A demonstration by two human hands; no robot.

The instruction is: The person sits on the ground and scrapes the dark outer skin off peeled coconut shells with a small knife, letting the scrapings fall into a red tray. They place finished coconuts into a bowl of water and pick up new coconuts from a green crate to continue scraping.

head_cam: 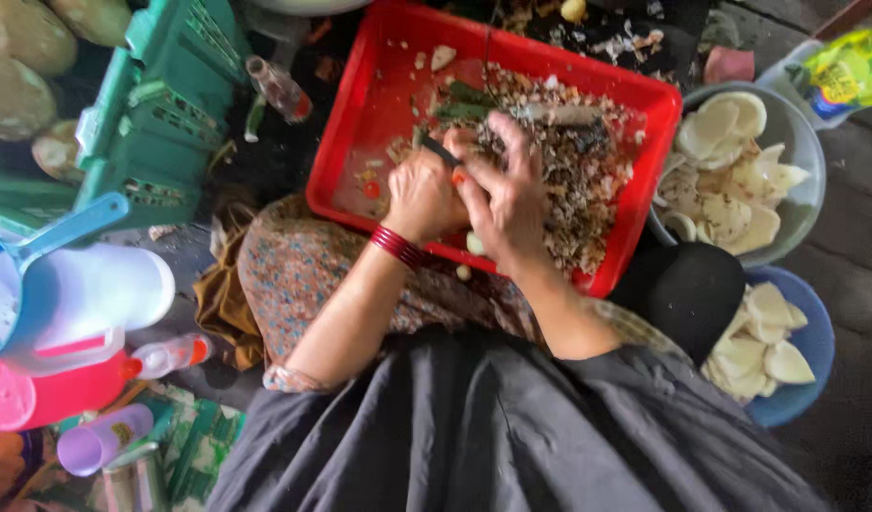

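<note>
1. A floor-level food preparation spot, seemingly in a home or market stall, is suggested by the dark weathered plank floor point(848, 171) on which everything is set.
2. A red rectangular plastic tray point(360, 114) filled with chopped scraps and peelings is seen.
3. A grey metal bowl point(804, 142) and a blue plastic bowl point(815, 332) are filled with pale sliced pieces.
4. A green plastic crate point(161, 104) and plastic jugs are placed at the left edge.

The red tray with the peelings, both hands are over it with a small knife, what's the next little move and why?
Probably finish the cut and let the scrap fall. The left hand grips a dark-handled knife against a small pale piece pinched by the right hand, both over the red tray, which already holds a heap of peelings.
</note>
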